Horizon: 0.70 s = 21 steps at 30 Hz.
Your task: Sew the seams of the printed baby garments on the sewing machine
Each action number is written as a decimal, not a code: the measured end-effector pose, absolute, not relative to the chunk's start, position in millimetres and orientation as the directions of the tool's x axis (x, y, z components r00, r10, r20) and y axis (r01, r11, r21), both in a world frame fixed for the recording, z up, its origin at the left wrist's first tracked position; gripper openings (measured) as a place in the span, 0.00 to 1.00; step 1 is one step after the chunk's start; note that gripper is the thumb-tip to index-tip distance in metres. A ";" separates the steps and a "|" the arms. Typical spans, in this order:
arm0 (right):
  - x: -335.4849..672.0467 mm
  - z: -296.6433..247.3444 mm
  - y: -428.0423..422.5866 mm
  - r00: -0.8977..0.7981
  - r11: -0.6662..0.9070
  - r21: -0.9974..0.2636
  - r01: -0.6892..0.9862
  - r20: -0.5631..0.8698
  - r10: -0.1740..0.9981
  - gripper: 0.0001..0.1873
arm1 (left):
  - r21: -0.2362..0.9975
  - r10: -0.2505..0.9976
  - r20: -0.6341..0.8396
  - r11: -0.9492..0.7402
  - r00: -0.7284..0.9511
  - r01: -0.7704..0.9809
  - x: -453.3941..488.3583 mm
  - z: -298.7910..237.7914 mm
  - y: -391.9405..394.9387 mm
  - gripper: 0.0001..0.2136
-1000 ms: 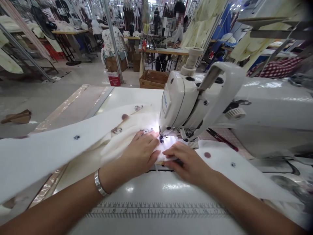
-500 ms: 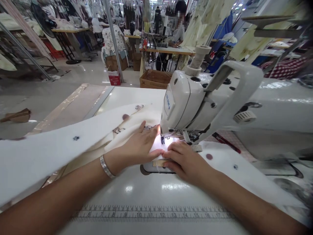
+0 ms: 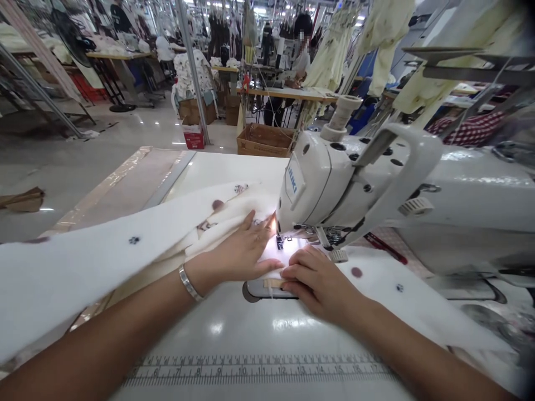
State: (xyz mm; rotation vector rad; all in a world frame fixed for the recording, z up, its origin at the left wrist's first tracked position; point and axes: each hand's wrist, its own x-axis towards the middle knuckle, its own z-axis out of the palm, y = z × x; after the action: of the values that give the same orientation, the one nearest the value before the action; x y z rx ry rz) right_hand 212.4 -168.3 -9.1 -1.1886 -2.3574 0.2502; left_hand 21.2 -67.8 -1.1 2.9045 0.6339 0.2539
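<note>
White fabric [image 3: 167,223] with paw prints and brown dots runs under the presser foot [image 3: 280,243] of a white sewing machine [image 3: 311,192]. My left hand [image 3: 244,250] lies flat on the cloth left of the foot, fingers spread, thumb pointing toward my right hand. Just right and in front of the foot, my right hand [image 3: 315,278] has its fingers bent and pressed together on the fabric's near edge. The two hands almost meet there. A lamp lights the needle area. The needle itself cannot be made out.
A ruler scale [image 3: 263,370] runs along the table's front. Red-handled tool [image 3: 387,248] lies behind the fabric at right. A thread cone [image 3: 340,114] stands on the machine. Beyond are a cardboard box [image 3: 265,139], hanging garments [image 3: 330,53] and a person [image 3: 301,50] at another table.
The camera view has shifted slightly, so the machine sits a little lower in the picture. Both hands keep nearly the same place and pose on the fabric.
</note>
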 end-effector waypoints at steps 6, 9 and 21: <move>212.5 -9.4 -169.6 -0.485 0.579 -0.381 0.721 0.320 0.814 0.08 | 0.230 0.516 0.311 -0.856 0.798 0.464 18.5 3.6 -95.2 0.09; 212.0 -8.6 -170.0 -0.479 0.577 -0.384 0.721 0.325 0.815 0.08 | 0.305 0.430 0.337 -0.891 0.838 0.335 13.0 1.0 -103.9 0.11; 213.7 -9.1 -170.6 -0.477 0.573 -0.379 0.727 0.321 0.818 0.09 | 0.372 0.380 0.311 -0.892 0.871 0.256 12.0 1.6 -94.3 0.11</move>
State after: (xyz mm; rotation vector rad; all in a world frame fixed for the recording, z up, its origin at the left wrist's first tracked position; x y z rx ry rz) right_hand 213.7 -170.6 -9.1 -1.2387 -2.3385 0.2619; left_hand 12.0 -94.3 1.6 2.7219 0.4758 0.5459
